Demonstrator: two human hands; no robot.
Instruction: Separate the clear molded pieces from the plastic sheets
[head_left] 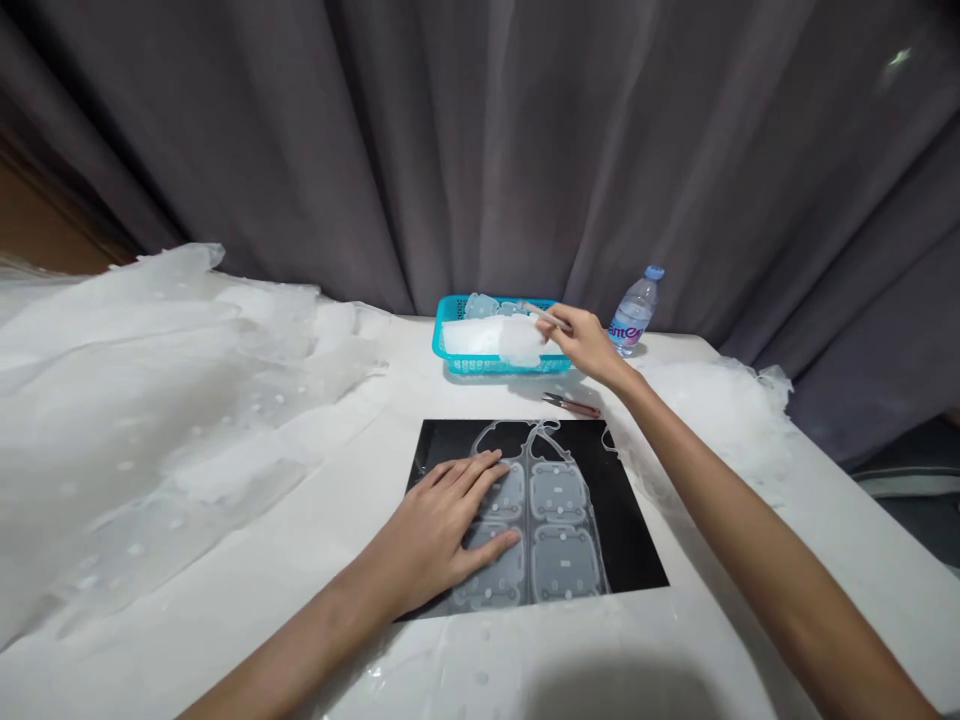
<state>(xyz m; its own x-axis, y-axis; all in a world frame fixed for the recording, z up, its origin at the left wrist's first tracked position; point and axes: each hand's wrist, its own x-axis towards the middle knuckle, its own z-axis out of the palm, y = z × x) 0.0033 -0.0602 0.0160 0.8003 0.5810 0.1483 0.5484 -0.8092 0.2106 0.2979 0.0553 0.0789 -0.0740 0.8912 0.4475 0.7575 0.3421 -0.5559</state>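
Observation:
My left hand (457, 520) lies flat, fingers spread, on a clear plastic sheet of moulded rounded-square pieces (564, 565). Beneath that sheet is a black mat (630, 540). My right hand (585, 342) is closed around a slim grey pen-shaped tool (551, 318), at the right side of a turquoise basket (442, 345). A translucent white piece (523, 340) hangs by its fingertips; whether they pinch it I cannot tell. White sheet material and other translucent pieces (482, 306) lie in the basket.
Small thread snips (571, 405) lie between mat and basket. A water bottle (634, 312) stands right of the basket. Crumpled translucent sheets (172, 400) heap up on the left, and a smaller pile (712, 420) is on the right. A grey curtain (465, 150) hangs behind the white table.

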